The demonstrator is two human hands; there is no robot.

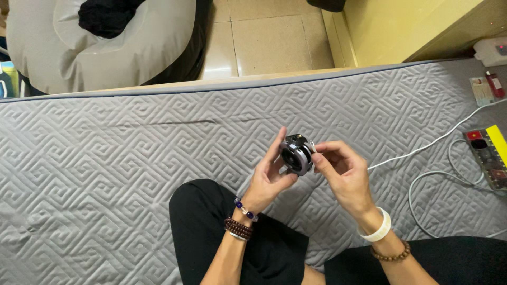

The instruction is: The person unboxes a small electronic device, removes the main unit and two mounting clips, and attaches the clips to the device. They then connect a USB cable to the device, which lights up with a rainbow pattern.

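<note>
I'm looking down at a grey quilted mattress (105,158) with a beanbag (79,47) on the tile floor past it. The small round silver-and-black gadget (296,153) sits up off the mattress between both hands, lens-like face tilted toward me. My left hand (268,177) cradles it from below-left, fingers curled round it, and my right hand (343,177) pinches its right edge, so both are about equally close.
</note>
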